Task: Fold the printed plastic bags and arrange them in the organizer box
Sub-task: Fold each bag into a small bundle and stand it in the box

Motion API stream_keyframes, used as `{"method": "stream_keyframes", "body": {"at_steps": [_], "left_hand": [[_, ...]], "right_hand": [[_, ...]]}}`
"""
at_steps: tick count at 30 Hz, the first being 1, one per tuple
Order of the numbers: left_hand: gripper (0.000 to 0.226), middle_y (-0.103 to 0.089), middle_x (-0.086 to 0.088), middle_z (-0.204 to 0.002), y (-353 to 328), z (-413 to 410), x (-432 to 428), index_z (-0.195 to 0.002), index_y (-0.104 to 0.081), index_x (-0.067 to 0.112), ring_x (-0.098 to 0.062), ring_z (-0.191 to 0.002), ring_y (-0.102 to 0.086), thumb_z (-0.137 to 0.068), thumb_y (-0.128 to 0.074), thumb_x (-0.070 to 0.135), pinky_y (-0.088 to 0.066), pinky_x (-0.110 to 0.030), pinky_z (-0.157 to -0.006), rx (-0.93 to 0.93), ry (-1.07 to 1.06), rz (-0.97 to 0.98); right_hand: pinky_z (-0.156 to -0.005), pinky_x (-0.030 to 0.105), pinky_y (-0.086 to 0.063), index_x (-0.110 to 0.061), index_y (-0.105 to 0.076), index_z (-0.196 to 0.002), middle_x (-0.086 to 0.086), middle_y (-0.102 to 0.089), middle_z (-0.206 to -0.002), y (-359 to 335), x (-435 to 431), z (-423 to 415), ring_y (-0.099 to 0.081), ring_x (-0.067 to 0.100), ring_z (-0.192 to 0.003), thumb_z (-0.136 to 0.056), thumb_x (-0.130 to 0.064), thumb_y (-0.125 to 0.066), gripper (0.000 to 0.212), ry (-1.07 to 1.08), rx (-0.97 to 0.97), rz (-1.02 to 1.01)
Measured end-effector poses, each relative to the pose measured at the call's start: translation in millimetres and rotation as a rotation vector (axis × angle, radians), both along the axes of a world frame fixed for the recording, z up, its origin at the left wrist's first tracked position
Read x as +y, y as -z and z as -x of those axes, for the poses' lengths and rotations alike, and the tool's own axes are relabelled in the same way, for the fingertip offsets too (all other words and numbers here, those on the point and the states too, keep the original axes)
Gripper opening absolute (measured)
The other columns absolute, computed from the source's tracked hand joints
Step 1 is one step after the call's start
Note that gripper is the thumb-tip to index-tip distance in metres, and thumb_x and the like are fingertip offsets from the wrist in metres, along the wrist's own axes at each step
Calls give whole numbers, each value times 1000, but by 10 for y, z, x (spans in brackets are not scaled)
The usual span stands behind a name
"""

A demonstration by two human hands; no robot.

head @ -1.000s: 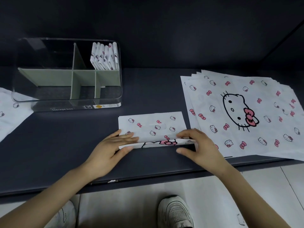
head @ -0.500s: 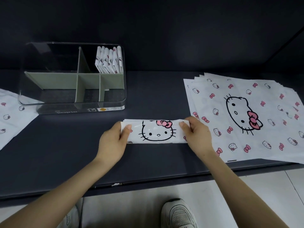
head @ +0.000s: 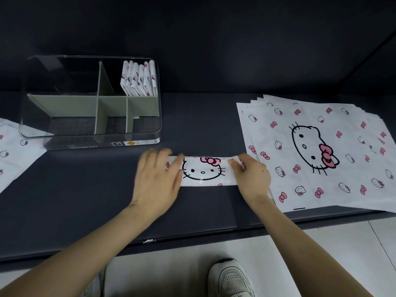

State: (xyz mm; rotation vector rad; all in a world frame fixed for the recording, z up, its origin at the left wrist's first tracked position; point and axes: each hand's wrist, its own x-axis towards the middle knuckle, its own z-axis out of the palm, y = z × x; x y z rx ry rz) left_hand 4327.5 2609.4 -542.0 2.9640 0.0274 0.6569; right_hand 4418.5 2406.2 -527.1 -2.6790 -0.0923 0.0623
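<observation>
Mid-frame lies the bag (head: 202, 171), folded to a strip, cat face up. The left hand (head: 157, 179) presses its left end, fingers straight; the right hand (head: 251, 179) pinches its right end. Upper left, the box (head: 53, 144), labelled "Storage box", holds folded bags (head: 139, 79) in its back-right compartment.

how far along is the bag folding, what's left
Done: a row of folded bags stands in the back right compartment of the organizer box. In hand: one strip, left hand flat on one end, right hand pinching the other. Left: the stack of flat bags at right, plus a loose bag at far left.
</observation>
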Motion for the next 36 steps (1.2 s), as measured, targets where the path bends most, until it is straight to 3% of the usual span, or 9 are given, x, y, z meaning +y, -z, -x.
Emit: {"method": "stream_keyframes", "body": {"at_steps": [4, 9, 13, 16, 19, 23, 27, 32, 36], "left_hand": [[56, -52, -18, -138, 95, -52, -198, -128, -59, 5, -38, -128, -48, -104, -19, 35, -19, -39, -112, 220, 148, 128], [58, -46, -14, -144, 165, -104, -256, -139, -47, 5, -31, -136, -40, -102, -18, 40, -14, -41, -113, 343, 61, 133], [65, -29, -6, -155, 159, -98, -267, -148, -32, 15, -21, -145, -20, -96, -14, 49, 2, -45, -116, 405, 23, 89], [70, -14, -3, -160, 160, -101, -263, -152, -18, 23, -18, -148, -4, -92, -5, 56, 8, -46, -116, 424, 18, 84], [69, -20, -5, -158, 168, -98, -266, -151, -24, 22, -19, -147, -10, -92, -12, 58, 1, -48, -116, 414, 19, 95], [67, -36, -10, -151, 184, -105, -265, -145, -39, 18, -25, -142, -30, -92, -27, 57, -10, -50, -112, 393, 32, 78], [70, -22, -6, -157, 167, -115, -239, -150, -25, 22, -20, -147, -14, -92, -17, 60, 1, -47, -116, 420, 56, 70], [74, -3, -2, -160, 121, -155, -171, -152, -10, 25, -15, -147, 4, -88, -4, 62, 12, -43, -116, 434, 127, 49], [70, -11, -4, -159, 132, -179, -116, -152, -17, 24, -17, -147, -2, -93, -11, 61, 4, -46, -117, 422, 174, 28]], "right_hand": [[-46, 25, -24, -17, -41, -75, -3, -34, -52, 5, 11, -13, -34, 22, -53, -97, -31, -51, 28, 2, -3, 1], [-54, 29, -29, -14, -55, -94, 3, -48, -63, 3, 30, -20, -43, 27, -64, -99, -34, -47, 22, -13, -23, 65], [-52, 29, -25, -11, -49, -110, 4, -56, -79, -7, 88, 37, -44, 24, -67, -101, -28, -36, 23, -44, -7, 215], [-58, 29, -35, -11, -53, -119, 9, -62, -97, -18, 140, 121, -50, 25, -65, -91, -14, -54, 29, -52, -155, 310], [-86, 46, -43, -10, -57, -126, 16, -62, -115, 30, 153, 271, -60, 34, -96, -79, -12, -62, 47, -235, -411, 399], [-111, 53, -18, -15, -55, -134, 7, -52, -140, 159, 182, 441, -46, 27, -133, -95, -30, -32, 47, -522, -240, 370], [-111, 55, -13, -19, -48, -140, 1, -46, -145, 178, -8, 399, -40, 22, -137, -101, -34, -13, 55, -474, -135, 434], [-109, 55, -13, -14, -53, -135, 1, -53, -140, 166, -253, 418, -49, 27, -129, -95, -34, -28, 52, -334, -176, 443], [-107, 54, -22, -6, -63, -124, 8, -62, -128, 78, -237, 414, -58, 31, -119, -93, -31, -31, 51, -287, -263, 395]]}}
